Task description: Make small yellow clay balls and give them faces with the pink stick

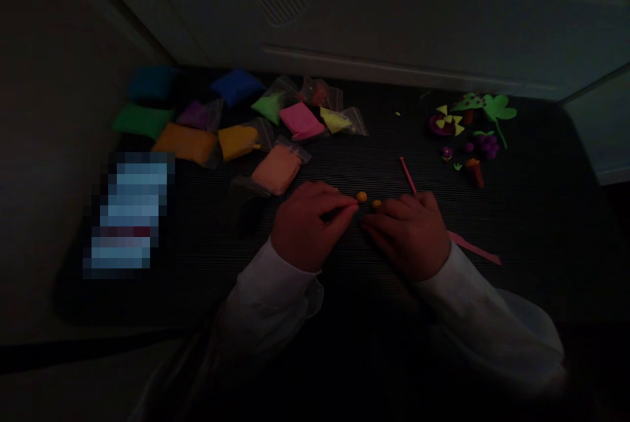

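In dim light, my left hand (308, 225) has thumb and forefinger pinched at the edge of a small yellow-orange clay ball (361, 197) with tiny dark dots. Just to the right, a smaller yellow-orange clay piece (377, 203) shows at the fingertips of my right hand (411, 232), whose fingers are curled together. The ball and the piece are a little apart. Beyond my right knuckles lies a thin pink modelling tool (407, 174), its near end hidden by the hand. A pink flat strip (475, 249) lies beside my right wrist.
Bags of coloured clay, including blue (237, 86), orange (184, 143) and peach (277, 169), lie back left on the dark table (207, 232). A blurred-out phone-like screen (130, 212) is at left. Clay figures stand back right: a purple bowl (438, 128), grapes (488, 145), a carrot-like piece (475, 174).
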`<state>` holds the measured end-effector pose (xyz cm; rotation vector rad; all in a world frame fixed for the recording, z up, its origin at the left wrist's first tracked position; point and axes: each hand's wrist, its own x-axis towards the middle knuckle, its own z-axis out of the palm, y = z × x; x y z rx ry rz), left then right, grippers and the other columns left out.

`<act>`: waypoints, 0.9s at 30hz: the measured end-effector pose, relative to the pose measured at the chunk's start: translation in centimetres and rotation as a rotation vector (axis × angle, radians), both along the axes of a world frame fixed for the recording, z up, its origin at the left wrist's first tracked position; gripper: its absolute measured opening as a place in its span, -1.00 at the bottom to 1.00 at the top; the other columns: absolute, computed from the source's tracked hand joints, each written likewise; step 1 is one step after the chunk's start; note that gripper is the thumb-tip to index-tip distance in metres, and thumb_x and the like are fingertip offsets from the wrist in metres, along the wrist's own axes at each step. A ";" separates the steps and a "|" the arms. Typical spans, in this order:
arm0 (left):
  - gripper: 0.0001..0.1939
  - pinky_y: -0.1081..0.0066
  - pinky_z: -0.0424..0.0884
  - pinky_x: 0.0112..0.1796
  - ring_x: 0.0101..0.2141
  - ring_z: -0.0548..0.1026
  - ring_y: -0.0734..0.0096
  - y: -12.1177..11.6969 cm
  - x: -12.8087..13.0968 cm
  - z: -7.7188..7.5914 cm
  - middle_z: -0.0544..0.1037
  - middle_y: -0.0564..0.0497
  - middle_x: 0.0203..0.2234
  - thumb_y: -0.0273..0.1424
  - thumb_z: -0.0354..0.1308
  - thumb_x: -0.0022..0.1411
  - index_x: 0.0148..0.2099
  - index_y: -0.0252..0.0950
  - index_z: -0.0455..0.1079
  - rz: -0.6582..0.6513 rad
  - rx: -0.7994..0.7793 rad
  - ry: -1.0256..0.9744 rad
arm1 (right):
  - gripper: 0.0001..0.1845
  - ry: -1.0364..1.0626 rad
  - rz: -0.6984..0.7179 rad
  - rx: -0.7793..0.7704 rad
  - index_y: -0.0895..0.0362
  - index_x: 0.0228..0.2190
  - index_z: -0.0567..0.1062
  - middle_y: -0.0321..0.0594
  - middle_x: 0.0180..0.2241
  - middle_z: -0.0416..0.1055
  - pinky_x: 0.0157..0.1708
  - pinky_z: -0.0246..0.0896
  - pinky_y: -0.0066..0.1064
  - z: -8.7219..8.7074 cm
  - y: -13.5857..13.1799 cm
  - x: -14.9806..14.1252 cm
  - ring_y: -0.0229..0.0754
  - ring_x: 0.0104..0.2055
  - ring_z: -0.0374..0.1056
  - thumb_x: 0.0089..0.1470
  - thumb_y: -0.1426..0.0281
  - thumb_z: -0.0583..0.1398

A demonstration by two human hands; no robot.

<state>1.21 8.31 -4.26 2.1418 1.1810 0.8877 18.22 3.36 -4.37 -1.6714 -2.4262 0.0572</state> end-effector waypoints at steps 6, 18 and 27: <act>-0.87 0.36 0.34 -0.28 -0.36 0.46 0.35 0.0 0.2 0.0 0.55 -0.04 -0.45 -0.37 0.16 0.04 -0.36 -0.28 0.51 -0.027 -0.047 -0.010 | -0.79 -0.007 0.019 -0.001 0.03 -0.38 0.46 -0.31 -0.45 0.41 -0.32 -0.20 -0.24 -0.1 0.0 -0.2 -0.20 -0.37 0.19 0.11 0.31 0.04; -0.90 0.47 0.35 -0.36 -0.41 0.46 0.45 0.1 -0.2 1.0 0.55 0.07 -0.49 -0.36 0.22 0.00 -0.39 -0.23 0.53 -0.126 -0.541 -0.293 | -0.90 0.396 -0.052 0.234 0.09 -0.36 0.46 -0.25 -0.44 0.42 -0.28 0.11 -0.30 1.4 -0.8 -0.2 -0.23 -0.35 0.29 0.00 0.41 0.16; -0.94 0.49 0.33 -0.32 -0.40 0.46 0.48 0.2 -0.1 0.9 0.56 0.12 -0.47 -0.41 0.24 -0.02 -0.42 -0.20 0.53 -0.188 -0.793 -0.434 | -0.87 0.499 -0.047 0.255 0.11 -0.35 0.46 -0.23 -0.45 0.41 -0.32 0.17 -0.30 1.6 -1.0 -0.4 -0.23 -0.38 0.29 -0.04 0.46 0.19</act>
